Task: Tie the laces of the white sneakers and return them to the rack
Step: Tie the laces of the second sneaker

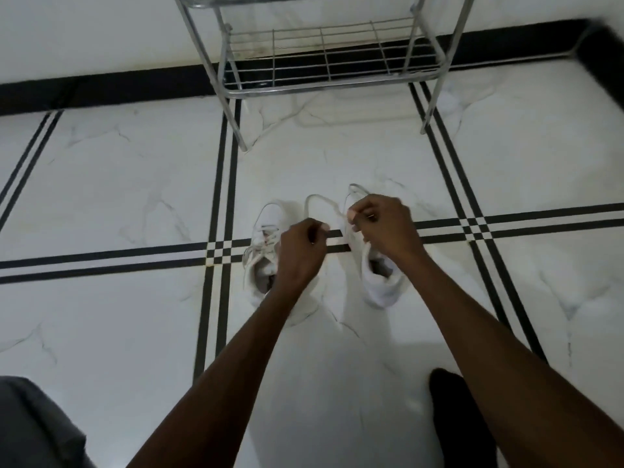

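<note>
Two white sneakers stand side by side on the tiled floor, toes pointing away from me. The left sneaker [265, 231] is partly covered by my left hand [300, 251]. The right sneaker [381, 282] sits under my right hand [385, 228]. Each hand pinches a loop of the right sneaker's white lace [320, 202], and the loops arch up between and beyond the hands. The left sneaker's laces look knotted over its tongue.
A metal wire shoe rack [324, 59] stands against the wall straight ahead, its bottom shelf bare. Its front legs rest on the white marble floor with black stripe lines. My grey-clad knee [33, 423] is at lower left and a dark foot [456, 417] at lower right.
</note>
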